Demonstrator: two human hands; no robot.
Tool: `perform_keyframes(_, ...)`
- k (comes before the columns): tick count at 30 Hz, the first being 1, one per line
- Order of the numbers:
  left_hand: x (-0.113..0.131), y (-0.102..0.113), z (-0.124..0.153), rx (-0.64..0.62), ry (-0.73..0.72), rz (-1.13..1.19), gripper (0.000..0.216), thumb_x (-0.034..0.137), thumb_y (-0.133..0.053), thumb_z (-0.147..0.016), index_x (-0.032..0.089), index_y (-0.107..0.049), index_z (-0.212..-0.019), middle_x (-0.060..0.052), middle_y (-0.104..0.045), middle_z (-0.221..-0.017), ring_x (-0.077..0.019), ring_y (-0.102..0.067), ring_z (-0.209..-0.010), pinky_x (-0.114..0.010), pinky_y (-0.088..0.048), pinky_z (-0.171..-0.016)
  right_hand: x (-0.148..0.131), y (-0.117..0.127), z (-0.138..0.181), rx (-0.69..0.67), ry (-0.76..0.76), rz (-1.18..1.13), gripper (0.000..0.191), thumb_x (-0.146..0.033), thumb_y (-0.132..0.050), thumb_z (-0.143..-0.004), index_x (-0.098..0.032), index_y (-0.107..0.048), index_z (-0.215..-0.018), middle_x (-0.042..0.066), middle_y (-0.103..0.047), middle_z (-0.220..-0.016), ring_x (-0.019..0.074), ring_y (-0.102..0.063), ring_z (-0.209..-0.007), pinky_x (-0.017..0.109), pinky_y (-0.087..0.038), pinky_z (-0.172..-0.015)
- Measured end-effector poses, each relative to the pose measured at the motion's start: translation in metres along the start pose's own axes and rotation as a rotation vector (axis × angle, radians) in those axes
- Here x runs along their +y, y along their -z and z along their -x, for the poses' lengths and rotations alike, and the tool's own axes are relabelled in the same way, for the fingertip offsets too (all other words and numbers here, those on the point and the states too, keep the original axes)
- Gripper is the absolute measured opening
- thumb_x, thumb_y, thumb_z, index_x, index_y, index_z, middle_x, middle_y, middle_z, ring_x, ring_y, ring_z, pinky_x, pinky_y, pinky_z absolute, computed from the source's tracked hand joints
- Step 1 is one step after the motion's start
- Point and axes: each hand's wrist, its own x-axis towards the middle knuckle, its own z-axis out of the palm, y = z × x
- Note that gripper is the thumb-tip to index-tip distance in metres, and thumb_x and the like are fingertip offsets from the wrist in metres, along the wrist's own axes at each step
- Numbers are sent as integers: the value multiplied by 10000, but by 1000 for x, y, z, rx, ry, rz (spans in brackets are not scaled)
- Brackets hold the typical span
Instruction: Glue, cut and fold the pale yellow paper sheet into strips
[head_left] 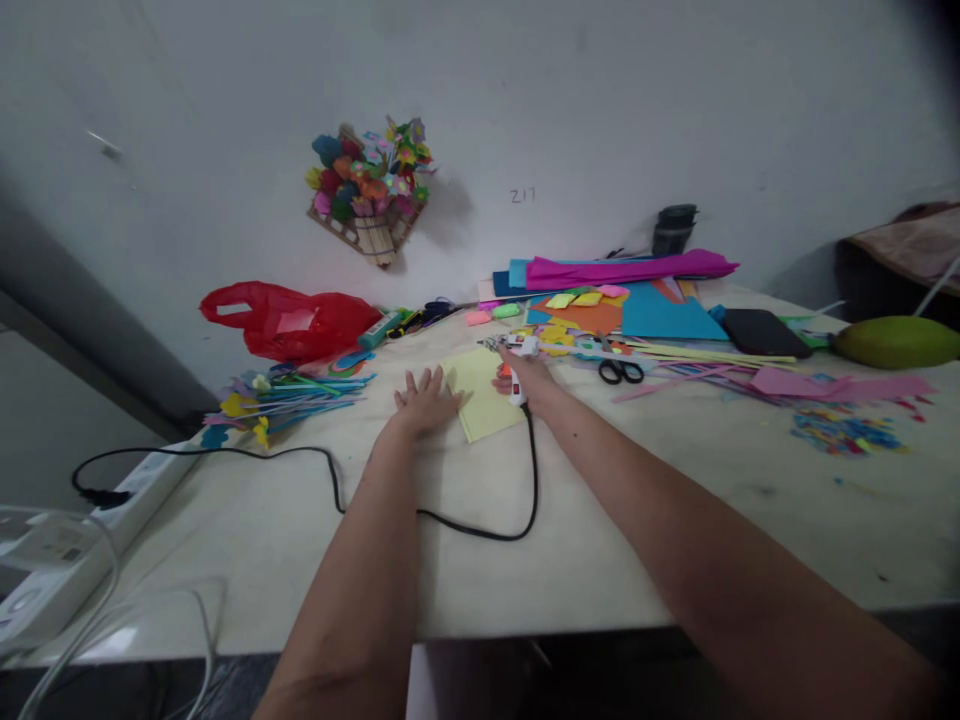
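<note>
My left hand (425, 401) lies flat with fingers spread on the left edge of a pale yellow sheet (484, 403) on the table. My right hand (526, 376) is closed around a white glue gun (517, 352) just beyond the sheet's right corner, its nozzle pointing left. The gun's black cord (480, 528) loops across the table toward a white power strip (90, 545) at the left.
Black scissors (620, 371) lie right of the gun. Coloured paper sheets (622, 295) and scraps (844, 430) fill the back right. A red plastic bag (296, 322) and paper flower stems (292, 395) sit at the left. A phone (763, 332) and green object (896, 342) lie far right.
</note>
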Motion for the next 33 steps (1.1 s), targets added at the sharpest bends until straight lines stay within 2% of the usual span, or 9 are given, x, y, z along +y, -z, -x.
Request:
perform_keyframes(7, -2, -4, -5, 23, 1, -2, 957, 713, -367, -657, 256, -4, -1416, -8, 22, -1484, -319, 188, -1300, -586, 14, -1018, 2, 1, -1, -11, 7, -4, 346, -449, -670, -679, -155, -515, -774, 11, -587, -640, 112, -581, -465, 235, -505, -443)
perform_keyframes(9, -2, -4, -6, 30, 3, 16, 936, 719, -336, -666, 258, -20, -1416, -6, 13, -1484, -309, 186, -1304, -582, 23, -1019, 1, 2, -1, -17, 3, -3, 347, -454, -672, -677, -155, -519, -763, 15, -588, -640, 114, -585, -475, 237, -508, -453)
perform_keyframes(13, -2, -6, -7, 127, 69, 32, 862, 717, -238, -700, 270, -59, -1416, 12, 7, -1483, -284, 199, -1305, -585, 49, -1014, 0, 1, 0, -20, 3, 5, 341, -457, -661, -689, -154, -517, -746, 12, -582, -623, 112, -580, -473, 239, -509, -459)
perform_keyframes(19, -5, -5, -9, 113, 116, 30, 891, 720, -284, -680, 269, -65, -1416, 7, -1, -1484, -299, 193, -1304, -588, 41, -1016, -1, 0, 2, -20, 1, -2, 336, -448, -665, -686, -151, -522, -748, 2, -578, -629, 103, -571, -459, 236, -504, -451)
perform_keyframes(24, -3, -5, -7, 177, 139, 30, 834, 683, -259, -715, 275, -66, -1416, 17, 13, -1484, -289, 219, -1296, -585, 63, -1014, -1, 0, 2, -16, 3, 4, 335, -443, -671, -681, -148, -525, -747, 1, -575, -622, 98, -564, -453, 229, -498, -447)
perform_keyframes(27, -1, -6, -7, 166, 127, 0, 855, 689, -285, -701, 263, -85, -1416, -1, 17, -1485, -301, 240, -1285, -596, 78, -1003, -1, 0, 2, -15, 4, 10, 331, -445, -663, -689, -149, -524, -740, 3, -576, -619, 97, -565, -451, 226, -498, -446)
perform_keyframes(33, 3, -5, -10, 117, 200, 20, 872, 694, -336, -679, 291, -87, -1412, -4, 32, -1485, -333, 243, -1273, -616, 74, -989, -2, 0, 4, -20, 7, 2, 334, -447, -666, -683, -151, -516, -721, 1, -574, -607, 101, -569, -454, 225, -500, -443)
